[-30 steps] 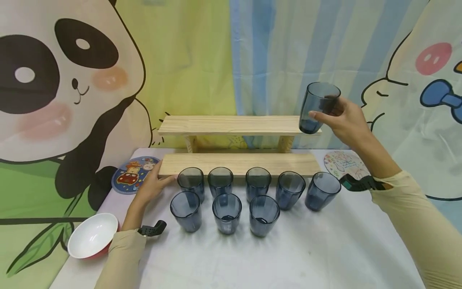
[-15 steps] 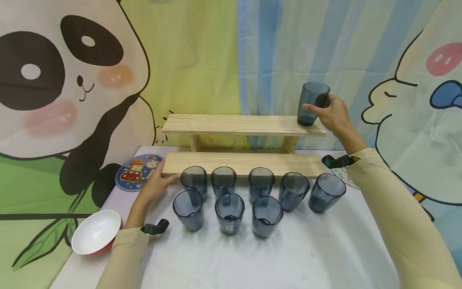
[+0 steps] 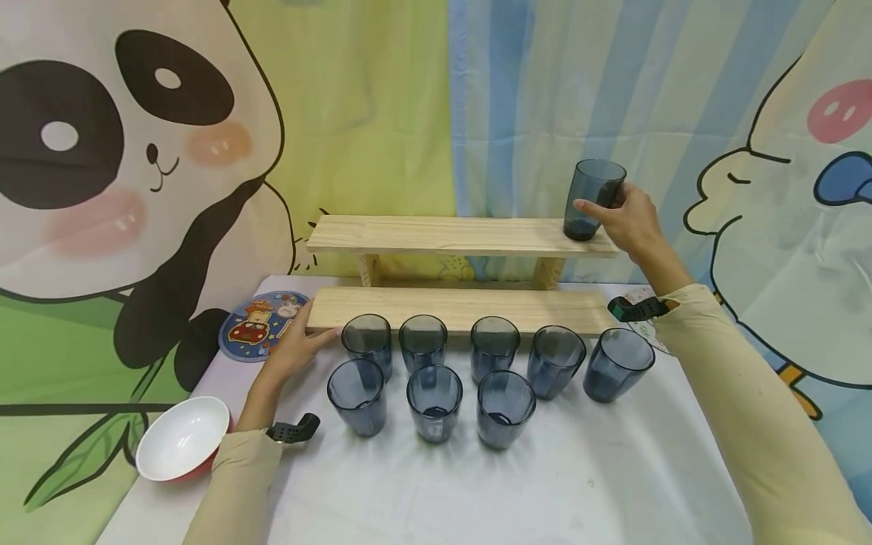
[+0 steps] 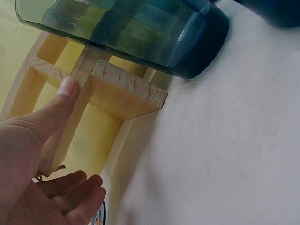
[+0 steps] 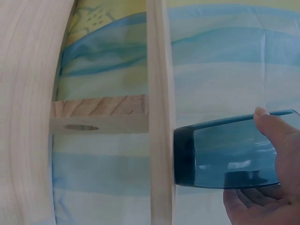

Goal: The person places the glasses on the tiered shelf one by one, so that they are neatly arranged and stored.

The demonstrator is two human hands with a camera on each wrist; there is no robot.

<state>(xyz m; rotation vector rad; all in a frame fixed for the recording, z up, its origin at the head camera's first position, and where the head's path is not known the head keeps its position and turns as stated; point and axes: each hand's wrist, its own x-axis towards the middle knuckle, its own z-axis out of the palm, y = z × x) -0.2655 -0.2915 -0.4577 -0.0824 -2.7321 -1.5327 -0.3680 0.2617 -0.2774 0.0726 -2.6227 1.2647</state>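
Observation:
A blue-tinted glass (image 3: 591, 198) stands upright at the right end of the upper board of a two-tier wooden shelf (image 3: 436, 235); the right hand (image 3: 630, 219) grips its side. In the right wrist view the glass (image 5: 225, 154) has its base against the board (image 5: 161, 140), with thumb and fingers of the right hand (image 5: 276, 173) on opposite sides. The left hand (image 3: 293, 350) is at the left end of the lower board (image 3: 450, 309). Its thumb touches the board's front edge in the left wrist view, where the left hand (image 4: 42, 159) holds its other fingers loosely bent.
Several matching glasses (image 3: 436, 401) stand on the white-covered table (image 3: 545, 492) in two rows before the shelf. To the left are a white bowl with a red outside (image 3: 182, 439) and a round blue coaster (image 3: 255, 329). Another round mat (image 3: 643, 333) lies partly behind the right wrist.
The right hand has brought the glass left and down onto the upper board, where it was tilted and raised before. The left hand stays at the lower board; the head view shifted slightly.

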